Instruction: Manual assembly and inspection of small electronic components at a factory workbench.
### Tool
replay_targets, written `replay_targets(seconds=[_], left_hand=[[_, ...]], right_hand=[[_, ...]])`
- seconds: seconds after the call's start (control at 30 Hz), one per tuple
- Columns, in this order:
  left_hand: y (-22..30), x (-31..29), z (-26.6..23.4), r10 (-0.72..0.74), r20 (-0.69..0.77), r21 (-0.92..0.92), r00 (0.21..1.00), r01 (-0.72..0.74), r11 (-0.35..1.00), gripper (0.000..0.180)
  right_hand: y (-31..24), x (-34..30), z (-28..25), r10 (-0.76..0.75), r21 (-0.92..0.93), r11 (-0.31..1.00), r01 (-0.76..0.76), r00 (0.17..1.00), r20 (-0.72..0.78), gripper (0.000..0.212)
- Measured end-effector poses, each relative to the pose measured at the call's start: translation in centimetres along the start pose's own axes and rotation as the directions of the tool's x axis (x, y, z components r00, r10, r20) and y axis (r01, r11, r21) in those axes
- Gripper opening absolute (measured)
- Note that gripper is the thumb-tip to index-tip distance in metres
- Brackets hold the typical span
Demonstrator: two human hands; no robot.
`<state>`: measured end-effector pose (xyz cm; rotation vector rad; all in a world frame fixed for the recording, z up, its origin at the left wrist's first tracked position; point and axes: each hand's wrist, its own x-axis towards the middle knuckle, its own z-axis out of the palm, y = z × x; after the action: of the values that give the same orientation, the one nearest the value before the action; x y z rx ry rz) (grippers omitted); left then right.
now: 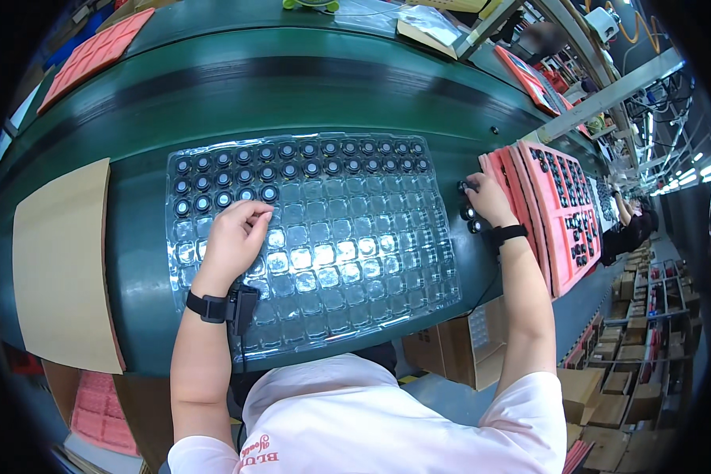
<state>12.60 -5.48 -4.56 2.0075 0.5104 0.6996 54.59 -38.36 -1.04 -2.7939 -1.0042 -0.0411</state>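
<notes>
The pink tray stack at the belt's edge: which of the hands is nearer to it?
Right. The right hand rests against the pink tray stack, by loose black parts. The left hand lies on the clear blister tray, well away.

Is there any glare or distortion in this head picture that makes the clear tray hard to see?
Head view: overhead light glares white on the clear blister tray, washing out empty cells beside the left hand; fisheye bends the green table edge; corners are black; the right hand stays sharp.

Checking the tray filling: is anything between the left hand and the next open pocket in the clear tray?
Nothing visible: the left hand rests on the clear tray, fingertips beside the last black part; open pockets lie alongside.
</notes>
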Motion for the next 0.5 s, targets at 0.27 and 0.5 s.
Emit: replay_targets(seconds=[0.27, 0.5], left_hand=[[-0.6, -0.1, 0.1, -0.071, 0.040, 0.001, 0.997, 0.071, 0.998, 0.012], [0.2, -0.3, -0.1, -0.094, 0.076, 0.048, 0.993, 0.091, 0.995, 0.011]], right_hand=[[-0.5, 0.6, 1.0, 0.078, -0.016, 0.997, -0.077, 0.994, 0.079, 0.037], [-11.9, -2.0, -2.2, -0.109, 0.519, 0.849, 0.098, 0.994, -0.010, 0.042]])
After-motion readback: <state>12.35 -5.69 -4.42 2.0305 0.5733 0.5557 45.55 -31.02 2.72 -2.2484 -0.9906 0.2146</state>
